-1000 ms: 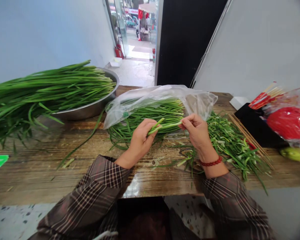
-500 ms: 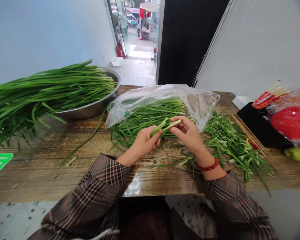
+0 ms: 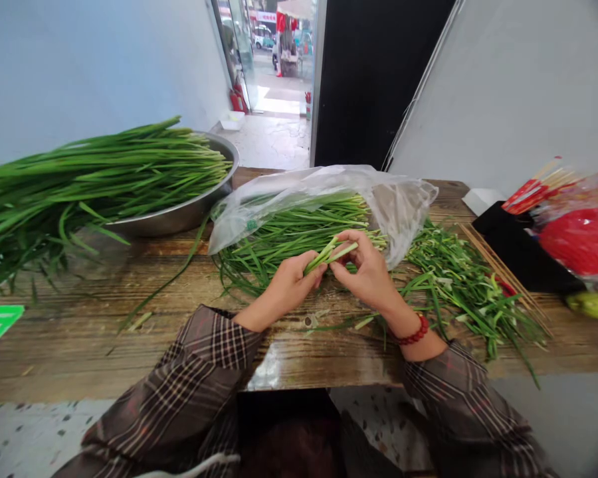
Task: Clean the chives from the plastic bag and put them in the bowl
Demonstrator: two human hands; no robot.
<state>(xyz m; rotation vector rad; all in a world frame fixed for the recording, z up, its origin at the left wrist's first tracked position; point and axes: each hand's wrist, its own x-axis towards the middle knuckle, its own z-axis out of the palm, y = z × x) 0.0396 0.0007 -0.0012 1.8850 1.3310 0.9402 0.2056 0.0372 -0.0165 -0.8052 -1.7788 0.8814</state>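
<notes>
Your left hand (image 3: 295, 280) grips green stalks (image 3: 321, 256), apparently so their pale ends (image 3: 347, 251) jut toward your right hand (image 3: 370, 275), curled close by, its hold unclear

Prob. a small st.-front eatery or shop; can't tell for sure which. Glass door (image 3: 240, 56) at back gives onto the st., w/ a vehicle (image 3: 263, 38) & a stall (image 3: 288, 41) outside. Red fire ext. (image 3: 237, 101) on floor by door. R end of wooden worktop (image 3: 70, 358): black box (image 3: 525, 255) w/ what look like red-sleeved chopsticks (image 3: 532, 190), eatery-type. L edge: green-&-white card (image 3: 0, 324), poss. a pay sign, partly cut off. Bulk qty of long greens (image 3: 124, 169) in a metal basin (image 3: 189, 216), i.e. catering amt.
</notes>
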